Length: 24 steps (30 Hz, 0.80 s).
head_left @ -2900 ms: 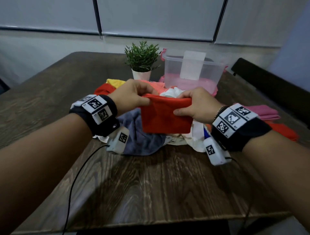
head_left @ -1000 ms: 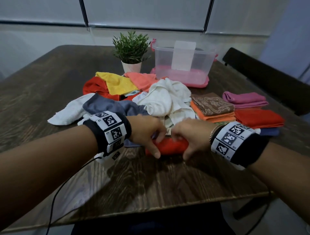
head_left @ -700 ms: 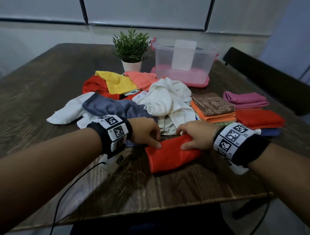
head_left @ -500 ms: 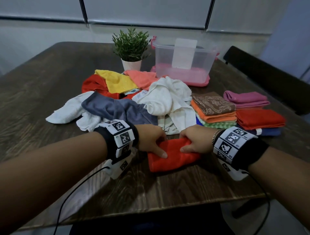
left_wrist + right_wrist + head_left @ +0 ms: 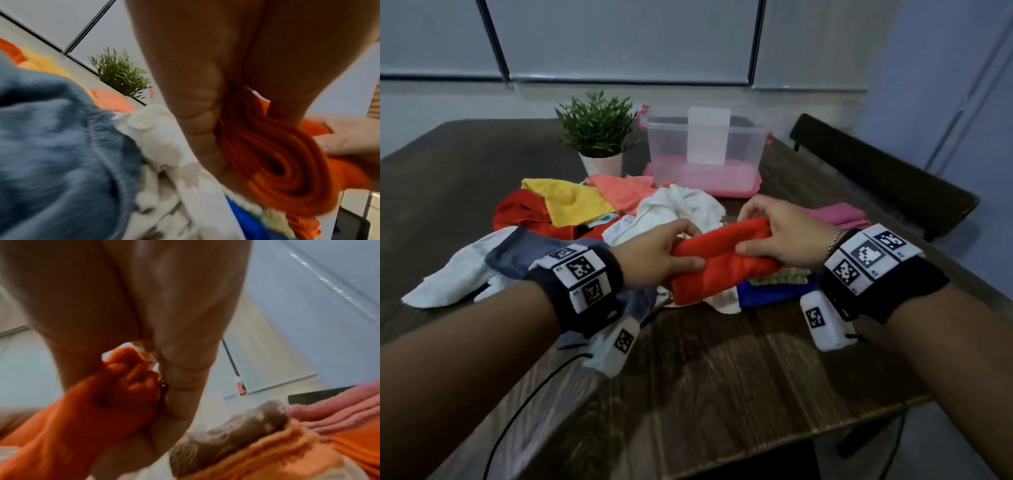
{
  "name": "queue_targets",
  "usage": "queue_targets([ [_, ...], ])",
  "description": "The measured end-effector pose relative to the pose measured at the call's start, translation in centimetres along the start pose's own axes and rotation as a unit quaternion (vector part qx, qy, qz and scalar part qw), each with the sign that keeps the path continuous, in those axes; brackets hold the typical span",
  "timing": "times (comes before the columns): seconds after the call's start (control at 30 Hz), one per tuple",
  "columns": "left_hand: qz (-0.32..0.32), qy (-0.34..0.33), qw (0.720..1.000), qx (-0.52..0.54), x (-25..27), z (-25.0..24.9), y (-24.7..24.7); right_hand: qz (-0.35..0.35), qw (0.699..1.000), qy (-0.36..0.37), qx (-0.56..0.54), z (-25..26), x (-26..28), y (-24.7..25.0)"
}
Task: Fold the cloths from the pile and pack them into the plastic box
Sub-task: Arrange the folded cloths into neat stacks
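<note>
I have the folded red cloth (image 5: pixel 722 260) lifted off the surface (image 5: pixel 722 370), held between both hands just in front of the loose pile (image 5: pixel 592 219). Its long axis runs roughly left to right across my view, tilted so the right end sits a little higher and farther from me. My left hand (image 5: pixel 654 253) has the left end, thumb on the near face and fingers curled over the far side; the left wrist view shows the layered, rolled edge of the fold pressed against the palm. My right hand (image 5: pixel 784 236) takes the right end the same way, thumb under and fingers wrapped over the top, so both grips are closed on the cloth and neither has slack. The plastic box (image 5: pixel 705 150) stands open at the far side of the surface, straight beyond the cloth and slightly to the right, with the pile between it and my hands. The right hand is the nearer one to it. The folded stack (image 5: pixel 308 426) lies just under and to the right of the right hand, also close. I judge the next move turns on carrying the cloth forward over the pile with its long axis kept level, so the fold does not spring open before it is set down.
</note>
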<state>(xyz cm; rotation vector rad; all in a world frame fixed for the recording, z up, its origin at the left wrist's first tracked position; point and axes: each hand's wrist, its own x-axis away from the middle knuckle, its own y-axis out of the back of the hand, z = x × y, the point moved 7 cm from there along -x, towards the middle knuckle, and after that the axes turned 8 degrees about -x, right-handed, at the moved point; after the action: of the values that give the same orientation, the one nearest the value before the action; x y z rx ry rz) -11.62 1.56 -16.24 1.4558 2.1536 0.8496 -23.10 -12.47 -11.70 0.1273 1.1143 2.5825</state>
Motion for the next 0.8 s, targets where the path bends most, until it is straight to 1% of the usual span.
queue_targets([
  [0.07,-0.068,-0.018,0.997,0.044,-1.8,-1.7,0.7,-0.079,0.995,-0.004,-0.058,-1.3,-0.5,2.9],
  [0.13,-0.139,-0.031,0.988,0.054,-3.7,-3.5,0.9,-0.172,0.979,-0.016,-0.107,-3.2,-0.7,5.6],
  [0.17,-0.161,-0.031,0.984,0.067,-4.8,-4.3,0.8,-0.219,0.968,-0.017,-0.119,-4.1,-0.6,7.0],
  [0.2,-0.169,-0.028,0.982,0.084,-5.9,-5.1,0.4,-0.259,0.959,-0.023,-0.113,-5.0,-0.4,8.4],
  [0.27,-0.165,-0.021,0.980,0.107,-8.3,-6.5,-0.6,-0.299,0.949,-0.051,-0.083,-6.8,0.1,10.6],
  [0.37,-0.145,-0.011,0.982,0.118,-11.4,-8.1,-2.8,-0.311,0.944,-0.106,-0.038,-10.3,0.8,12.9],
  [0.47,-0.135,-0.025,0.987,0.079,-13.7,-9.9,-4.9,-0.323,0.931,-0.169,0.001,-13.7,1.7,14.6],
  [0.53,-0.111,-0.039,0.992,0.045,-14.8,-11.1,-6.1,-0.317,0.927,-0.201,0.019,-15.5,2.3,15.1],
  [0.6,-0.108,-0.042,0.993,-0.037,-15.5,-11.6,-6.2,-0.305,0.922,-0.231,0.064,-17.1,2.6,15.0],
  [0.67,-0.121,-0.041,0.985,-0.114,-15.4,-11.3,-5.5,-0.267,0.916,-0.260,0.150,-18.7,2.6,14.0],
  [0.7,-0.117,-0.045,0.981,-0.147,-15.2,-10.9,-5.2,-0.245,0.910,-0.266,0.202,-19.3,2.6,13.5],
  [0.77,-0.074,-0.043,0.969,-0.230,-14.9,-9.7,-5.3,-0.236,0.894,-0.269,0.270,-19.2,2.5,13.0],
  [0.8,-0.034,-0.029,0.959,-0.279,-14.6,-8.7,-5.8,-0.238,0.887,-0.268,0.291,-18.7,2.4,13.0],
])
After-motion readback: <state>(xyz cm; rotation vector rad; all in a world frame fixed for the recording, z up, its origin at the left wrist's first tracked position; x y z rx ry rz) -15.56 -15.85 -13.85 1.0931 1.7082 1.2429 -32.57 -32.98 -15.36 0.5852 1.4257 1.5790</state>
